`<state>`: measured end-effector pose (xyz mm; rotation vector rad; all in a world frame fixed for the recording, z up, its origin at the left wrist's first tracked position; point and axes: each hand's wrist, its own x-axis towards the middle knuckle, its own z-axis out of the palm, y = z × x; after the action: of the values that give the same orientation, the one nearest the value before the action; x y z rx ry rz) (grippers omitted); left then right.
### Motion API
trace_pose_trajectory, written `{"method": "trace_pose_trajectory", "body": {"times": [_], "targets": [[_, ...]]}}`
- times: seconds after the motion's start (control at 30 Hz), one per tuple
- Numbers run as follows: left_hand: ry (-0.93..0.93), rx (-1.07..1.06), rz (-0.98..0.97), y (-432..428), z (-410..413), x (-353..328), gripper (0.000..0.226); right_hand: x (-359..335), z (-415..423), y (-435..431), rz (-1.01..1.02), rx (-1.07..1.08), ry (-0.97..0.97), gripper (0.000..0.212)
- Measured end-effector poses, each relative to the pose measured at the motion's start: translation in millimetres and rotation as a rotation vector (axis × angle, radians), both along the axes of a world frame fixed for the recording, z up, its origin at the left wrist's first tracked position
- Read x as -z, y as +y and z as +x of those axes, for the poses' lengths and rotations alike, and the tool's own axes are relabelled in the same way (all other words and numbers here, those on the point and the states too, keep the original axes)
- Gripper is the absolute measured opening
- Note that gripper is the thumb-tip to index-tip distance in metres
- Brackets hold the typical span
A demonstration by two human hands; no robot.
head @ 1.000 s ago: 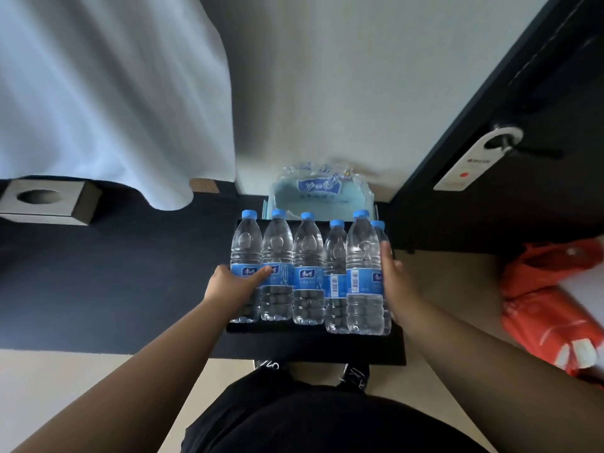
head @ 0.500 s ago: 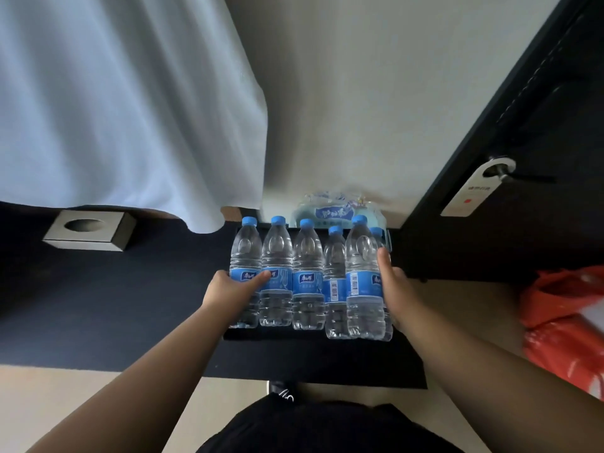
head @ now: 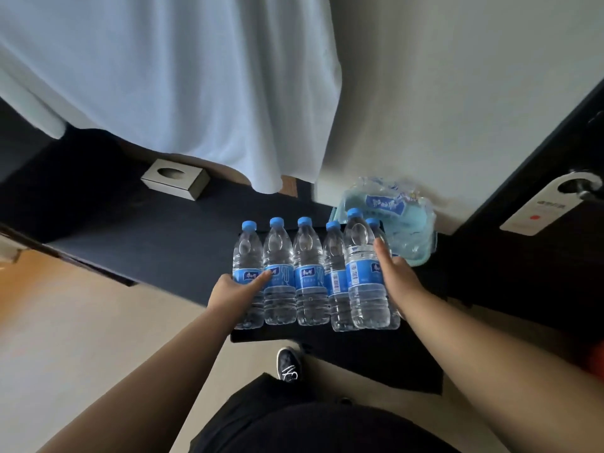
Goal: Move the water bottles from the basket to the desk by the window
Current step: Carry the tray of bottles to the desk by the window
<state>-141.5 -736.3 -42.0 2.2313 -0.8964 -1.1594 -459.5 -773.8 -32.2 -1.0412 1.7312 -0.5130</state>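
Head view: six water bottles [head: 310,276] stand upright in a tight row at the right end of the dark desk [head: 157,243]. At one end the left hand [head: 233,291] wraps the outermost bottle, thumb across the labels. At the other end the right hand [head: 397,277] presses in, fingers straight and together. A tissue box [head: 176,178] sits at the desk's far edge.

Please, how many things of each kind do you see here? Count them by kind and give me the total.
Water bottles: 6
Basket: 1
Tissue box: 1
Door hanger: 1
Shoe: 1
Total: 10
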Motion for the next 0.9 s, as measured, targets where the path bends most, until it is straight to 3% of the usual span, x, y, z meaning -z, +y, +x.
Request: {"method": "trace_pose_trajectory", "body": {"times": [0.2,0.37,0.6,0.9], "targets": [[-0.045,-0.036,-0.024,43.4,51.5,-7.6,0.063,-9.7,57.9,4.5,0.020,-0.099,0.024,0.128],[-0.005,-0.142,-0.092,74.3,101.9,-16.4,0.043,-20.1,123.5,-1.5,0.013,-0.198,0.041,0.132],[-0.014,-0.322,-0.074,110.7,199.4,-23.4,0.059,-27.2,233.5,-10.9,0.052,-0.365,-0.005,0.111],[-0.068,-0.441,-0.082,155.1,338.4,-22.6,0.058,-32.5,394.3,-8.9,0.043,-0.516,-0.072,0.107]]}}
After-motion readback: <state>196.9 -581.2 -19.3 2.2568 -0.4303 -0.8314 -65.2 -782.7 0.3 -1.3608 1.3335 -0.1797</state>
